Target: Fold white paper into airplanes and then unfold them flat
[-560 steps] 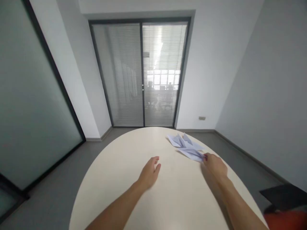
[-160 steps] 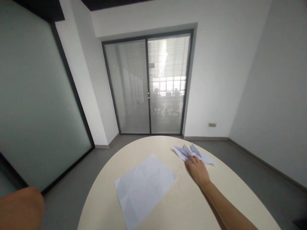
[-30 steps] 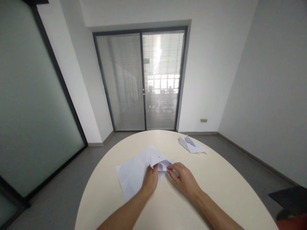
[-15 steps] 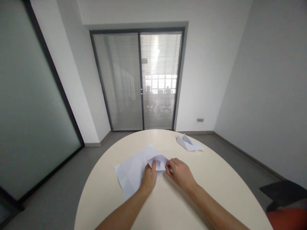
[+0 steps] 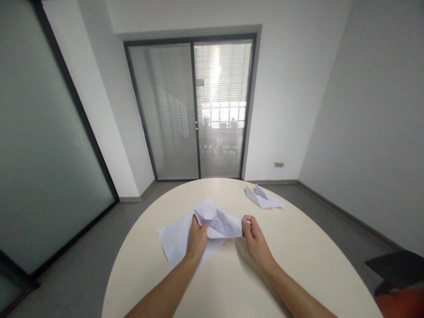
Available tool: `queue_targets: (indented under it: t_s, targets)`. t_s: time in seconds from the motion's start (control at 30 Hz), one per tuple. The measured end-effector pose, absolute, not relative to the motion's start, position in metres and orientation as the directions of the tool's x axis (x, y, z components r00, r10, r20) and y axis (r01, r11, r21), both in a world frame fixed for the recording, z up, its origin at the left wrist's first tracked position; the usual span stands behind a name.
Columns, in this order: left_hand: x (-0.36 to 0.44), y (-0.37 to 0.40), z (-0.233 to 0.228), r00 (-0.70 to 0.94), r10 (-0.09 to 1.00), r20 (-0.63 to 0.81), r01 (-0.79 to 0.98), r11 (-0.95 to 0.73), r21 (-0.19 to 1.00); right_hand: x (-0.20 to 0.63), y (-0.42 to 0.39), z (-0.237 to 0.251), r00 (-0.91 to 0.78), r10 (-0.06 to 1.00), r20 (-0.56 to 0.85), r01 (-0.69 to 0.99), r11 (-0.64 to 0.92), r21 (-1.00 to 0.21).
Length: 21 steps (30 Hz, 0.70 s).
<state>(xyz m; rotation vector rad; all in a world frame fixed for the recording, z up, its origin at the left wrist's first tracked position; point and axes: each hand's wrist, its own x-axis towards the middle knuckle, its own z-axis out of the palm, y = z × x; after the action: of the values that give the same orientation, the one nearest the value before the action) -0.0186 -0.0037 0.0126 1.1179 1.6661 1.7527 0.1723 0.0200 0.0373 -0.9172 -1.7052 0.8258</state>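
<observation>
A piece of folded white paper (image 5: 223,224) is stretched between my two hands above the table. My left hand (image 5: 198,238) grips its left part, thumb on the near side and some fingers hidden behind the paper. At the paper's right end, my right hand (image 5: 252,234) pinches the corner with curled fingers. Beneath and to the left lies a flat, creased white sheet (image 5: 175,240), partly covered by my left hand and the held paper. Farther back on the right, a folded paper boat (image 5: 264,199) rests on the table, apart from both hands.
The round cream table (image 5: 298,260) has its curved far edge near a glass door with blinds (image 5: 218,110). At the lower right stands a chair with a black part (image 5: 395,267) and a red part (image 5: 402,304).
My hands have drawn apart, the left moving left and the right moving right. The folded paper between them has been pulled wider and longer.
</observation>
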Motion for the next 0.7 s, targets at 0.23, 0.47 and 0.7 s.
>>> queue_targets:
  t_s: [0.23, 0.47, 0.7]
  targets:
    - [-0.019, -0.010, 0.021, -0.551, 0.817, 0.170, 0.165, -0.093, 0.982, 0.181, 0.024, 0.044, -0.355, 0.792, 0.497, 0.460, 0.611, -0.645]
    - [-0.010, -0.021, 0.033, -0.427, 0.873, 0.236, 0.216, -0.155, 0.964, 0.185, 0.017, 0.051, -0.434, 0.716, 0.547, 0.587, 0.685, -0.431]
    - [0.001, -0.033, 0.041, -0.211, 0.923, 0.321, 0.252, -0.266, 0.930, 0.179, 0.011, 0.053, -0.506, 0.784, 0.360, 0.403, 0.584, -0.705]
